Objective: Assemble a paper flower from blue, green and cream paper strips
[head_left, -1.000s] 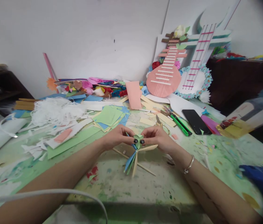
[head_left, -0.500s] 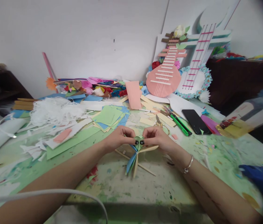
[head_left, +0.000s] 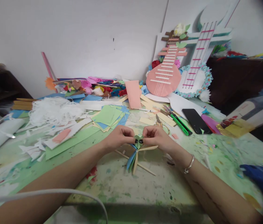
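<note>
Both of my hands meet at the table's middle over a small folded paper piece (head_left: pixel 138 140) of green, blue and cream strips. My left hand (head_left: pixel 117 138) pinches its green top from the left, and my right hand (head_left: pixel 156 137) pinches it from the right, thumbs almost touching. Blue and cream paper strips (head_left: pixel 132 160) hang down from the pinch and fan out over the paint-stained table (head_left: pixel 145 186). A thin wooden stick (head_left: pixel 145 168) lies under them. A bracelet (head_left: pixel 189 165) sits on my right wrist.
Green and blue paper sheets (head_left: pixel 109 115) and white shredded paper (head_left: pixel 54 110) lie behind my hands. Scissors (head_left: pixel 160 123), green pens (head_left: pixel 180 124) and a black phone (head_left: pixel 195 120) lie at the right. Paper guitar models (head_left: pixel 166 73) lean on the wall. A white cable (head_left: pixel 52 194) crosses the near left.
My fingers have closed in tighter on the green top of the paper piece, with the thumbs drawn closer together. The hanging strips have shifted slightly. Nothing else on the table moved.
</note>
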### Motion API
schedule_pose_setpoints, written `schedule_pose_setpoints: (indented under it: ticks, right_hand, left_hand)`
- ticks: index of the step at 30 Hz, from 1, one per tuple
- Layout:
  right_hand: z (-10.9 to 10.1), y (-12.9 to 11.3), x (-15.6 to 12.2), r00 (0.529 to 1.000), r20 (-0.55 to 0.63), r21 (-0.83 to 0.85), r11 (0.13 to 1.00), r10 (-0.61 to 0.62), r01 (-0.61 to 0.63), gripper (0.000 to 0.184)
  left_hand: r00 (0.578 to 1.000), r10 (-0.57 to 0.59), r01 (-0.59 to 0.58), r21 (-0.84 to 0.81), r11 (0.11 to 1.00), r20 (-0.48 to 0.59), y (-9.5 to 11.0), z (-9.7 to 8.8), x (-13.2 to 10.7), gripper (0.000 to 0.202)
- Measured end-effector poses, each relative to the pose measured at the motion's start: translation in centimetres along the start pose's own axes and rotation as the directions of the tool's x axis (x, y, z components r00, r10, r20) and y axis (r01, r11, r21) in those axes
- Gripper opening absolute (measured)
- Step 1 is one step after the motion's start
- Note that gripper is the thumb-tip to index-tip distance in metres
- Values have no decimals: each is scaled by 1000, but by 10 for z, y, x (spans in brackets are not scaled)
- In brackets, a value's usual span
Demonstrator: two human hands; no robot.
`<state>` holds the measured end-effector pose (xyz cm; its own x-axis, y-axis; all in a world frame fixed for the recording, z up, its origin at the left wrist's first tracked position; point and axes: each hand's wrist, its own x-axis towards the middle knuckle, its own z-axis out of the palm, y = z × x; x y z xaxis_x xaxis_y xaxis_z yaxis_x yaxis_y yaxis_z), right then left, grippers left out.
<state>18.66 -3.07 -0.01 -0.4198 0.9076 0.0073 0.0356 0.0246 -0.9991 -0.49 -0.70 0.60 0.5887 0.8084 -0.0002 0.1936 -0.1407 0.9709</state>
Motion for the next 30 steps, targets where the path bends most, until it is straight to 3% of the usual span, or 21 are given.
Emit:
schedule_pose_setpoints:
  ticks: [14, 16, 22, 26, 30]
  right_hand:
    - [-2, -6, -4, 999, 17, -153, 987, -47, 49, 15]
    - [-3, -6, -4, 999, 10, -154, 987, -51, 52, 16]
    - [-5, -1, -1, 1000, 15, -108, 994, 17, -15, 22]
    - [-5, -2, -1, 993, 64, -80, 992, 99, -93, 23]
    - [-3, -2, -2, 993, 74, -106, 991, 95, -87, 16]
  left_hand:
    - [989, 94, -69, 212, 975, -110, 4, 12, -3, 13]
    - [994, 68, -52, 176, 983, -87, 3, 11, -2, 13]
    - [990, -76, 77, 2, 997, 116, -2, 0, 0, 14]
    - [982, -138, 142, -20, 990, 129, -2, -1, -1, 18]
    - [988, -126, 126, 8, 992, 91, 4, 2, -3, 11]
